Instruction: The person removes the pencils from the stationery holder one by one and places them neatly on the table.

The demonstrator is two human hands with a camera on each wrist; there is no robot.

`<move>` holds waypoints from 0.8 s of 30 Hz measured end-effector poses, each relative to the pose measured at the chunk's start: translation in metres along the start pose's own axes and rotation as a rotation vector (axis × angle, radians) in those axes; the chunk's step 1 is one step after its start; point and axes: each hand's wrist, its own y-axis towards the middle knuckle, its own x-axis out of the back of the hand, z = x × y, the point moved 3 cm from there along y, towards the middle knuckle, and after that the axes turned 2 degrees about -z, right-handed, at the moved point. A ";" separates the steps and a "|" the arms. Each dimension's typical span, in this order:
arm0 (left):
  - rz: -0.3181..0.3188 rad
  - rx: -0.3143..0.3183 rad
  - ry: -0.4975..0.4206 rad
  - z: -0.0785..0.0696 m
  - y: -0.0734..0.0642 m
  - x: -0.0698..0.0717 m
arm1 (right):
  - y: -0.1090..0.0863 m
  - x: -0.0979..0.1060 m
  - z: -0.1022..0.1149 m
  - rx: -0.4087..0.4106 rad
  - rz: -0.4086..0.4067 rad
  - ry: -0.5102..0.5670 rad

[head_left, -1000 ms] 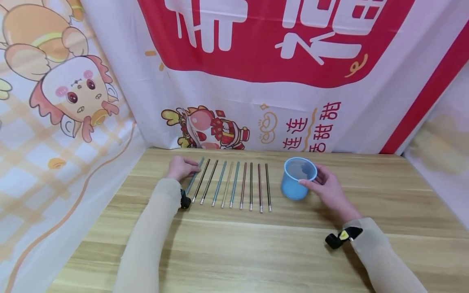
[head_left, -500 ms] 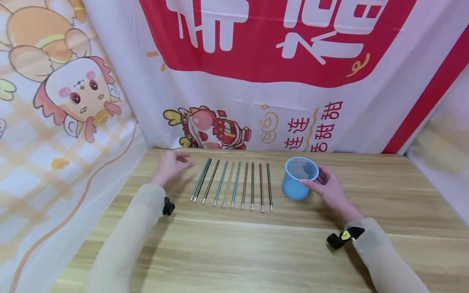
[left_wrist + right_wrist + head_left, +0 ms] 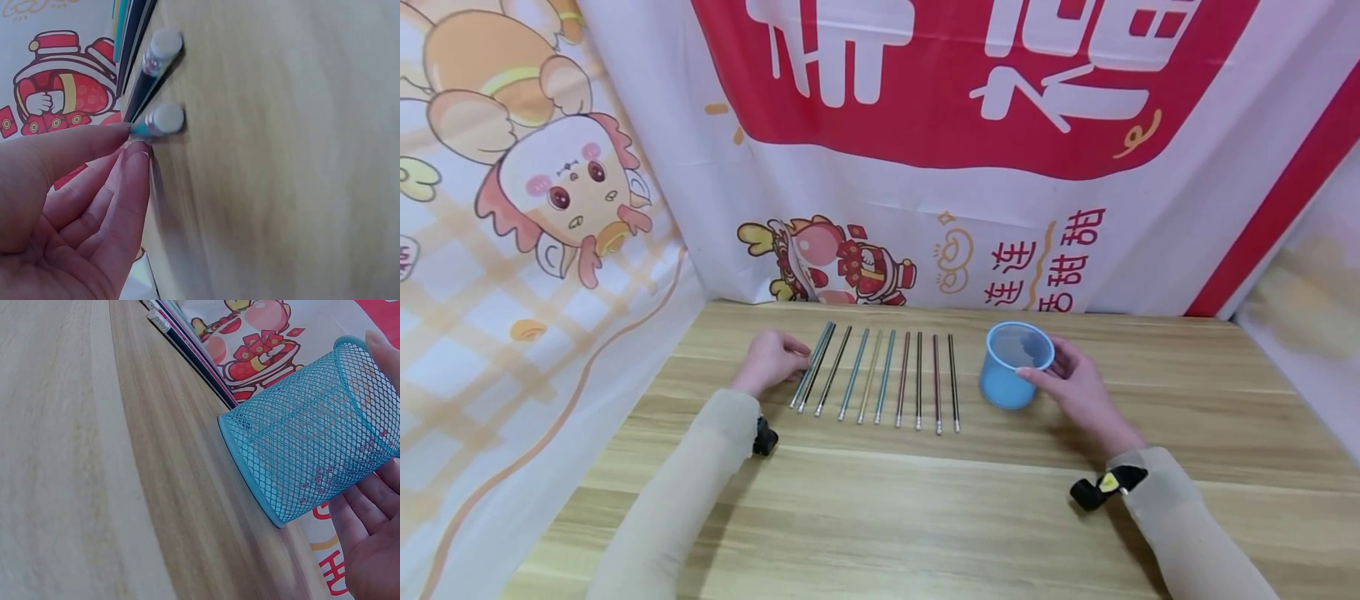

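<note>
Several pencils with white eraser ends lie in a row on the table. At the row's left end, my left hand [image 3: 775,362] pinches a teal pencil [image 3: 156,122] between thumb and fingertips. That pencil lies close beside a black pencil [image 3: 145,81], their far ends nearly together. My right hand [image 3: 1075,385] holds a blue mesh pen holder [image 3: 294,434], which stands upright to the right of the row. Its thumb is at the rim, and the other fingers are behind the side wall. No pencil shows inside the holder.
The wooden table [image 3: 880,517] runs back to a printed cloth [image 3: 955,158] hanging behind it. Another patterned cloth [image 3: 550,350] borders the left side. The rest of the pencils, such as a natural-wood one [image 3: 870,379], lie spaced apart between the hands.
My left hand let go of the teal pencil, which came to lie closer to the black one, drew back leftward, then returned to pinch it. My right hand keeps its hold on the pen holder.
</note>
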 end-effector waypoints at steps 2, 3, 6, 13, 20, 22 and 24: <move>-0.004 0.011 0.006 0.000 0.000 0.000 | 0.000 0.000 0.000 0.003 0.000 0.000; -0.004 0.009 0.013 -0.001 0.000 0.000 | 0.000 0.001 0.001 0.002 0.000 0.001; -0.001 0.001 0.037 -0.001 -0.001 0.003 | 0.000 0.002 0.001 0.005 0.000 -0.001; -0.017 0.033 0.045 0.004 0.001 0.014 | 0.001 0.002 0.000 0.007 0.000 -0.018; -0.004 0.018 0.063 0.006 0.003 0.014 | 0.000 0.002 0.000 -0.001 0.007 0.023; -0.007 0.016 0.069 0.006 0.004 0.013 | 0.000 0.002 0.001 -0.008 0.012 0.052; -0.009 0.017 0.072 0.006 0.004 0.012 | -0.001 0.004 0.002 -0.001 0.021 0.101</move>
